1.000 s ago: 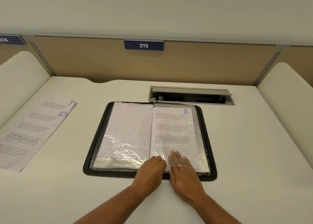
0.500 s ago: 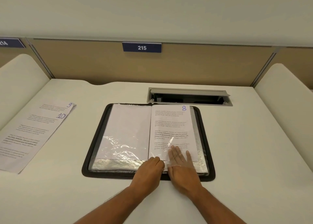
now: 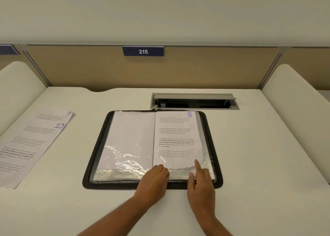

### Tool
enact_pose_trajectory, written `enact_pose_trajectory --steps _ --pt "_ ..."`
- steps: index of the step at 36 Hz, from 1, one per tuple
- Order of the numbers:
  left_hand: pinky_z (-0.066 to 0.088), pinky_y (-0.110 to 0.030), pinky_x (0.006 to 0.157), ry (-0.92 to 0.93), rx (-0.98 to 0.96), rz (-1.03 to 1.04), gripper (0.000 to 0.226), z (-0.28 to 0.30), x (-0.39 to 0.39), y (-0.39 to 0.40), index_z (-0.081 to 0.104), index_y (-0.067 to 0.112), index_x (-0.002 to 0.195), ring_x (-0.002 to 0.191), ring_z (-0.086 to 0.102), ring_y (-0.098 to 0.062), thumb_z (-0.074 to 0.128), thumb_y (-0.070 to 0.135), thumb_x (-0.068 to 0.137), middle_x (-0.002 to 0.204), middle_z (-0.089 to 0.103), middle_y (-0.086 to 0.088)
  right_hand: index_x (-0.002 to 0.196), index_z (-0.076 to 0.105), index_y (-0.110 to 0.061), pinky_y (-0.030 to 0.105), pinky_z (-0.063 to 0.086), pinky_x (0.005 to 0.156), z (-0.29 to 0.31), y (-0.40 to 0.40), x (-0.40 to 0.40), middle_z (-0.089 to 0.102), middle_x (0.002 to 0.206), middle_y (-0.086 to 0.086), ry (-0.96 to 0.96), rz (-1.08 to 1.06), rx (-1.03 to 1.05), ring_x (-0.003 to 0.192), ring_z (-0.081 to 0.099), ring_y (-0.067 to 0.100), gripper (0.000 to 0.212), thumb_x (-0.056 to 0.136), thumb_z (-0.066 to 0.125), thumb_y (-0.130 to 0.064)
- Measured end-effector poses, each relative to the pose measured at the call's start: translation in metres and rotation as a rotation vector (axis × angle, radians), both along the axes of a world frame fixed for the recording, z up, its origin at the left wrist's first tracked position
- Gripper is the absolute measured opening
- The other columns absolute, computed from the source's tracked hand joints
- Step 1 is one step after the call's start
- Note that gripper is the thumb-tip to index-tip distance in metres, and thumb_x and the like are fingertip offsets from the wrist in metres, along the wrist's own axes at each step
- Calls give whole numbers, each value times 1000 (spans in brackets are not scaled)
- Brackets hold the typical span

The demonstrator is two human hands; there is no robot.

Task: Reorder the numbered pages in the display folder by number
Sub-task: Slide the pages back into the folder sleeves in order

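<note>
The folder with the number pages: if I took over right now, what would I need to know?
Left hand: curled fingers rest on the near edge of the open black display folder, by the spine.
Right hand: forefinger stretched onto the clear plastic sleeve holding the white printed page marked 8.
Loose white sheets marked 9 and 10 lie on the white desk, left of the folder.
Done: page 8 sits in its sleeve.
Left: sleeve 9, then 10.

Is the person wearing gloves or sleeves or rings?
No gloves. The left hand and right hand are bare, and both forearms are bare as far as the picture shows, so no sleeves. No watch or bracelet shows. Rings: none that I can make out.
</note>
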State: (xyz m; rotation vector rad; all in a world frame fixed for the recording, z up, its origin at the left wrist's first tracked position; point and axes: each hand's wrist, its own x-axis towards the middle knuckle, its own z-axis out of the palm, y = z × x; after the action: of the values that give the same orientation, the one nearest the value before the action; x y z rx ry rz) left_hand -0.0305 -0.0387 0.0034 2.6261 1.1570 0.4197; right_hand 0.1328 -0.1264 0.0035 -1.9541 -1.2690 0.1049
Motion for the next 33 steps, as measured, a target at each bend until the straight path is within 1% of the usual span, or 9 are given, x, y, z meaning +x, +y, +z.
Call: enact_pose_trajectory --steps 5,8,11,16,19,23,26,30,33 --pt "36 -19 56 -9 6 1 19 -2 -2 2 56 24 82 68 43 -7 71 12 86 79 52 10 135 65 -7 26 58 68 8 4 8 43 104 2 -45 -84 34 82 51 13 48 88 71 -9" --pt "42 -22 59 -12 15 -15 14 -3 -1 3 58 22 84 72 46 -9 69 12 86 85 54 8 119 65 -10 33 61 71 10 4 11 44 118 5 33 -112 55 98 56 20 32 88 74 -9" --pt "42 -24 63 1 15 -40 12 -4 -1 4 55 23 86 76 44 -10 60 13 90 89 52 9 117 48 -17 30 61 74 13 2 10 47 124 -2 227 -139 80 108 57 17 29 95 67 -16" --pt "47 -31 65 6 -16 -85 10 -5 1 3 54 23 87 80 45 -12 55 13 90 90 52 10 116 40 -25 21 51 64 27 17 13 56 112 0 653 -367 14 97 62 23 39 95 71 -34" --pt "48 -33 68 14 -51 -110 9 -2 1 4 57 22 90 82 47 -13 50 17 93 91 56 8 118 45 -22 31 51 75 23 26 23 57 110 2 785 -499 -9 98 61 24 43 90 78 -25" --pt "47 -31 81 -22 -164 -117 15 10 3 4 59 23 104 92 49 -10 46 27 100 101 59 8 118 57 -16 37 58 79 19 32 32 66 106 5 980 -539 -28 95 67 27 39 85 76 -6" --pt "49 -24 87 -143 -304 -24 16 22 6 7 61 26 112 95 53 -3 54 35 101 104 61 12 110 64 -22 38 59 83 30 37 24 70 106 2 948 -476 -14 97 67 24 30 88 75 -5" --pt "49 -15 79 -364 -466 144 10 47 9 18 64 29 98 88 59 2 59 37 99 93 65 17 105 68 -24 19 50 73 59 41 -7 71 99 -8 787 -319 38 93 66 11 17 94 71 -11" --pt "48 -12 74 -513 -555 231 17 67 6 28 65 30 92 86 62 2 58 43 99 89 68 14 106 68 -27 11 47 71 73 47 -36 69 102 -13 675 -182 41 94 65 7 15 97 69 -15"
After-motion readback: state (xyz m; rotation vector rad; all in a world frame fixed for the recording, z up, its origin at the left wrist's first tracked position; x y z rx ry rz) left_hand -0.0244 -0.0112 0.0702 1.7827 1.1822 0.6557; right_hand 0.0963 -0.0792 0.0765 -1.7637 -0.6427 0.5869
